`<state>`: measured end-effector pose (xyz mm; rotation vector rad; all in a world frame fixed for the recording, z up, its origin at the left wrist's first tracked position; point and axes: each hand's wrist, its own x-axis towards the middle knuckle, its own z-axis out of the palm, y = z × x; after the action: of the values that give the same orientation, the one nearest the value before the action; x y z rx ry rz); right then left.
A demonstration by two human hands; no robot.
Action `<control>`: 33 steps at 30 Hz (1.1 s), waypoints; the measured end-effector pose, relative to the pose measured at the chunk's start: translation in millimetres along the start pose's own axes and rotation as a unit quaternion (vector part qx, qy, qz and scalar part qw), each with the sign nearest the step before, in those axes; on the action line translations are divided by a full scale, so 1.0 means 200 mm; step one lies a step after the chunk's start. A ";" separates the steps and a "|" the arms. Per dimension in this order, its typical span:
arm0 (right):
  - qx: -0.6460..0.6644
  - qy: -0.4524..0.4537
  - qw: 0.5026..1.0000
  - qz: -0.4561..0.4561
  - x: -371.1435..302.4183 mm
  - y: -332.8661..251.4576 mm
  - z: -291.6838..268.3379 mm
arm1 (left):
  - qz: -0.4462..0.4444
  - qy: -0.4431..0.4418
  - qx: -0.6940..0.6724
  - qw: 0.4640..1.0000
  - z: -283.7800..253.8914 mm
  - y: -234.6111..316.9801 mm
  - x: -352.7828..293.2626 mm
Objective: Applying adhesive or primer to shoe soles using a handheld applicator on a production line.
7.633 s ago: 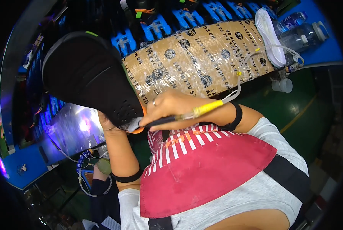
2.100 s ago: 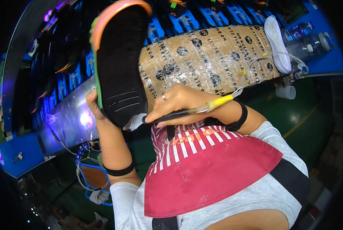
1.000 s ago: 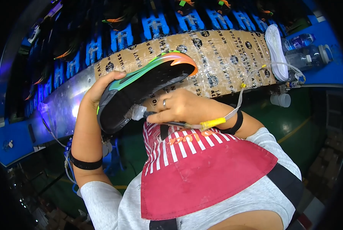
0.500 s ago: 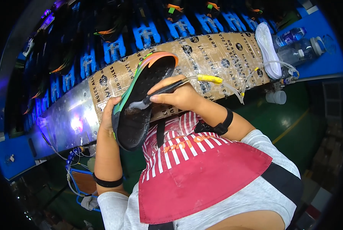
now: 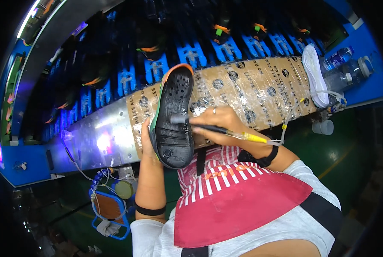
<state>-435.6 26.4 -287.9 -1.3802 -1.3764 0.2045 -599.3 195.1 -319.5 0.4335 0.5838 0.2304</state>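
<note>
A black shoe sole (image 5: 173,143) with a green-to-orange side wall stands tilted lengthwise before me, its hollow inner face turned up. That face has small holes toward the far end and looks wet and shiny. My left hand (image 5: 147,141) grips the sole's left edge near the heel; most of its fingers are hidden behind it. In my right hand (image 5: 221,122) is a brush (image 5: 213,128) with a dark handle, fed by a clear tube through a yellow-wrapped joint. Its pale bristles lie against the middle of the sole's inner face.
Printed, tape-covered cardboard (image 5: 253,88) lies along the bench, with bare metal (image 5: 114,141) at its left. Beyond runs a row of blue holders (image 5: 189,55). A white sole (image 5: 314,77) and clear bottles (image 5: 339,58) stand at the right. A blue-framed stool (image 5: 124,233) is at lower left.
The sole has turned more upright, its inner face now more toward me. The brush has shifted from the heel side toward the middle, its handle now slanting down to the right. The view has shifted.
</note>
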 end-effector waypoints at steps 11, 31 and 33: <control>0.057 0.095 0.988 0.106 0.02 0.01 -0.07 | 0.384 0.137 0.046 0.912 0.02 0.00 -0.26; 0.099 0.056 0.966 0.233 0.10 0.09 -0.09 | 0.735 0.235 0.335 0.540 0.17 0.66 -0.58; 0.103 0.053 0.964 0.239 0.13 0.09 -0.08 | 0.777 0.260 0.281 0.500 0.22 0.81 -0.72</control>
<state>-404.8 43.4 -281.7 -1.5021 -0.8880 0.5683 -705.1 275.8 -143.6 1.5262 0.6848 2.0547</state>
